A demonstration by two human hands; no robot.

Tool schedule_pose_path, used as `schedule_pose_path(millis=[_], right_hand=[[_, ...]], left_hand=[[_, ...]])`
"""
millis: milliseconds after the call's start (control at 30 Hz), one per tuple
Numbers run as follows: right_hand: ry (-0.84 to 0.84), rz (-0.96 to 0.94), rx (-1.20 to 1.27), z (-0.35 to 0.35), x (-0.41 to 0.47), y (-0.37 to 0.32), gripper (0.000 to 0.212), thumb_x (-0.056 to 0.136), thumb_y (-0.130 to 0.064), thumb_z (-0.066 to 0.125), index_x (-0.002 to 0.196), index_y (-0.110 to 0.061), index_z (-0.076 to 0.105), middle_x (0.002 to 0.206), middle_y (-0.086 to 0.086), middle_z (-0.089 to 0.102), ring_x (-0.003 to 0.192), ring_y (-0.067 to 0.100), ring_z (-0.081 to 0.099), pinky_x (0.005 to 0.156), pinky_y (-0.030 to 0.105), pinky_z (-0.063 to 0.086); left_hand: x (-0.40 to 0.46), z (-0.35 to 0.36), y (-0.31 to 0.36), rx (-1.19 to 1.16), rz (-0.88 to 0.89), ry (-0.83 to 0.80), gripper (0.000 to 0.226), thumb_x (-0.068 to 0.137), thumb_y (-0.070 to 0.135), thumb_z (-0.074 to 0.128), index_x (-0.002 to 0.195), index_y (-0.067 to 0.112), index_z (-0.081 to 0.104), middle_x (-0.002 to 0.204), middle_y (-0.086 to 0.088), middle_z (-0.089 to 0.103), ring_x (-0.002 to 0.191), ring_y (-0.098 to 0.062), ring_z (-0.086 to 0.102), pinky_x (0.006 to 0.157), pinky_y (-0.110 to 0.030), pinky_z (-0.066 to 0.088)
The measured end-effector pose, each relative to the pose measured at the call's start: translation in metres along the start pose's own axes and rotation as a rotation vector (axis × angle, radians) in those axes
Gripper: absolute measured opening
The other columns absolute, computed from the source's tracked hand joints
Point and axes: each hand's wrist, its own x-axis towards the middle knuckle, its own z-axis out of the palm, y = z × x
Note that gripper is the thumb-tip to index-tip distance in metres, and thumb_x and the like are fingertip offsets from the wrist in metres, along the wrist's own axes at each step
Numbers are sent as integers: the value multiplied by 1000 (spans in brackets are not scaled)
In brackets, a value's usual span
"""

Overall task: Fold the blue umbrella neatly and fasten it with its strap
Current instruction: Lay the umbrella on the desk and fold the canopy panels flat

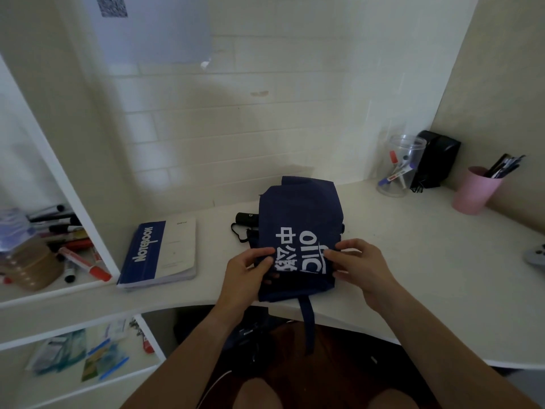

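A study nook in a home or dormitory: a white built-in desk [413, 261] against a tiled wall, a notebook [160, 253], a pink pen cup [474, 190], and side shelves [73, 287] heaped with markers [85, 262] (tape rolls too).

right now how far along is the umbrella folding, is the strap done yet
Partly done. The blue umbrella lies collapsed on the desk, its canopy gathered into a flat bundle and the black handle sticking out to the left. In hand: the left hand and right hand pinch the fabric edges, tidying the folds. Left: the strap hangs loose over the desk edge, not yet wrapped or fastened.
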Motion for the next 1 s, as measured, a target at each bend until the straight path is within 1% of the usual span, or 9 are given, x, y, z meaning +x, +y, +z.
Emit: schedule_pose_path(millis=[100, 300, 367, 467, 633, 733, 800, 900, 1000], right_hand=[[-42, 77, -35, -1, -3, 0, 38, 75, -23, 88, 103, -4, 69, 100, 13, 75, 84, 25, 74, 62, 29, 58], [-57, 136, -63, -8, -6, 3, 40, 74, -30, 88, 100, -2, 75, 93, 11, 77, 82, 23, 73, 74, 38, 64], [-115, 133, -82, -9, -8, 5, 39, 71, -27, 90, 101, -6, 76, 96, 12, 78, 81, 22, 70, 66, 32, 61], [-201, -20, -173, -9, -14, 8, 37, 69, -15, 91, 103, -16, 76, 101, 11, 76, 81, 19, 67, 63, 25, 51], [-117, -308, -184, -9, -13, 16, 24, 76, -9, 86, 95, -16, 73, 94, 2, 75, 74, 15, 68, 58, 15, 51], [-154, -381, -102, -13, -11, 16, 18, 81, -5, 81, 93, -12, 70, 89, 6, 77, 73, 20, 71, 54, 16, 49], [-174, -424, -108, -17, -9, 17, 20, 82, -3, 79, 95, -11, 66, 87, 7, 78, 74, 24, 74, 53, 24, 51], [-174, -546, -254, -26, -1, 26, 25, 83, -1, 78, 100, -17, 69, 86, 3, 75, 84, 22, 75, 75, 33, 59], [-212, -726, -525, -32, -1, 33, 45, 83, -1, 78, 119, -26, 72, 97, -7, 70, 92, 8, 69, 88, 22, 57]], left_hand=[[0, 0, 0, -19, -3, 6, 22, 95, 13, 69, 116, 16, 72, 106, -5, 77, 82, -22, 78, 74, -28, 61], [-3, -4, 1, -40, 5, -37, 30, 87, 17, 78, 117, 19, 72, 111, -2, 75, 84, -27, 77, 77, -31, 62], [-3, -6, 2, -42, 5, -57, 33, 87, 16, 78, 119, 19, 71, 113, -1, 74, 83, -28, 77, 75, -30, 62], [-4, -8, 3, -59, 4, -66, 36, 87, 12, 78, 122, 16, 70, 113, -4, 74, 77, -25, 75, 72, -27, 61], [-2, -10, 2, -66, -3, -79, 38, 87, 8, 77, 124, 14, 69, 110, -8, 75, 69, -18, 72, 70, -25, 61], [-3, -11, 2, -68, 0, -87, 38, 87, 6, 77, 124, 14, 70, 106, -7, 76, 69, -18, 71, 72, -27, 62], [-3, -12, 2, -67, -1, -85, 39, 86, 6, 77, 124, 14, 70, 102, -1, 77, 70, -20, 72, 74, -29, 63], [-3, -12, 0, -57, 0, -89, 42, 85, 5, 79, 124, 14, 69, 109, -1, 75, 73, -23, 74, 74, -31, 62], [-5, -12, 0, -19, 2, -115, 43, 83, 3, 80, 123, 14, 68, 117, -5, 72, 73, -24, 75, 69, -26, 61]])
